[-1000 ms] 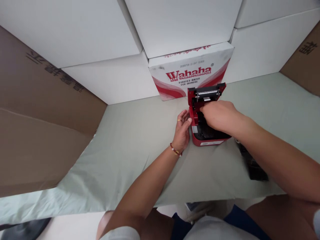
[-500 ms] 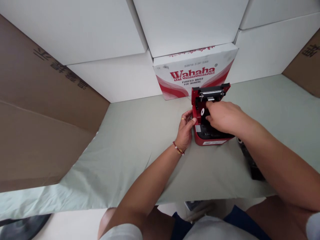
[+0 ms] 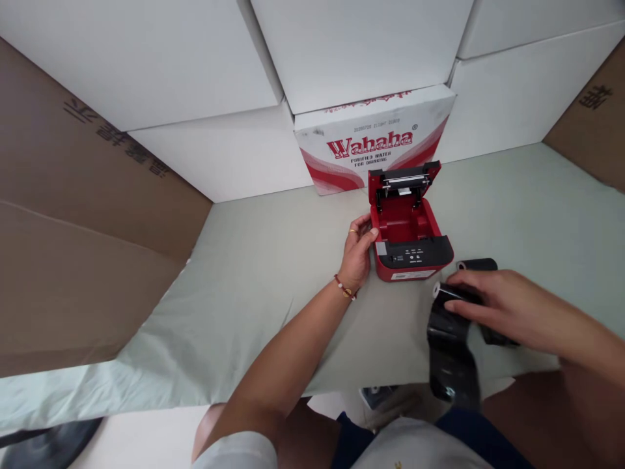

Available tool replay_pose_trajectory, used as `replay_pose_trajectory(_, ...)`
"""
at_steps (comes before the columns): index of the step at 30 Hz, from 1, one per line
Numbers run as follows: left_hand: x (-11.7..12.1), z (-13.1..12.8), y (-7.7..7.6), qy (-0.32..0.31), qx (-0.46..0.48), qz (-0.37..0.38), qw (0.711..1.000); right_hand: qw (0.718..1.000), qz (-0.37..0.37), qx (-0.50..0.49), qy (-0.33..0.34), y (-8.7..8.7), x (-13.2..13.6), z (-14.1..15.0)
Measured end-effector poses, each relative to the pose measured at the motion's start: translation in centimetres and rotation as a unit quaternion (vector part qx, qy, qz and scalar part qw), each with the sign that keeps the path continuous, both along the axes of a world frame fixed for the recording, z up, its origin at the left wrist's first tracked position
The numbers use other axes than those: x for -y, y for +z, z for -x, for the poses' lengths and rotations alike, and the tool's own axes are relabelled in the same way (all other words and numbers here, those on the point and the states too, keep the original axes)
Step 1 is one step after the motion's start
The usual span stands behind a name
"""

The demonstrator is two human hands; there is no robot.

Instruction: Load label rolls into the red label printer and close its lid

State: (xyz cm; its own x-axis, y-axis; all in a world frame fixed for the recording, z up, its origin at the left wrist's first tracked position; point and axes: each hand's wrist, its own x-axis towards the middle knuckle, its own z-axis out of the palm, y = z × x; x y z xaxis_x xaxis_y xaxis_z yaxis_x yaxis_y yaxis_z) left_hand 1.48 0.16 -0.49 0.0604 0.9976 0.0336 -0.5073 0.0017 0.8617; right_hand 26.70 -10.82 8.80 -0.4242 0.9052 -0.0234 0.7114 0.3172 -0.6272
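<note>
A small red label printer (image 3: 413, 251) stands on the cloth with its lid (image 3: 404, 182) raised, and bare red walls show inside its bay. My left hand (image 3: 358, 251) grips the printer's left side, thumb on the rim and fingers down the outer wall. To the right of the printer, my right hand (image 3: 493, 303) pinches a black ribbon roll (image 3: 452, 293) with a pale core. A loose strip of glossy black film (image 3: 454, 365) hangs from this roll past the table's front edge. Behind and under my right hand lie further black rolls (image 3: 481, 264), partly hidden.
A pale green cloth (image 3: 273, 280) covers the table. At the back stand a white and red Wahaha carton (image 3: 374, 140) and stacked white boxes (image 3: 185, 58). Brown cardboard (image 3: 88, 260) walls the left side, with another brown box (image 3: 593, 130) at the right.
My right hand has come out of the printer, moving right and toward me with the black roll and its trailing film. My left hand keeps its hold on the printer.
</note>
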Motion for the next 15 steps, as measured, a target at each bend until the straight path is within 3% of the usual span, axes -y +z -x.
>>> replay_pose_trajectory(3, 0.0, 0.1, 0.0, 0.003, -0.009, -0.001, 1.000, 0.995, -0.095, -0.012, -0.038, -2.8, 0.6, 1.0)
replay_pose_trajectory(8, 0.1, 0.0, 0.1, 0.003, -0.011, -0.004, 1.000, 0.958, -0.214, 0.065, -0.179, -2.9, 0.6, -3.0)
replay_pose_trajectory(12, 0.0, -0.1, -0.1, 0.005, -0.004, -0.006, 1.000, 0.963, -0.222, 0.127, -0.088, -5.4, -1.9, -7.1)
replay_pose_trajectory(15, -0.2, -0.2, -0.3, 0.009, 0.003, -0.009, 1.000, 0.970, -0.196, 0.125, -0.066, -7.0, -3.5, -7.9)
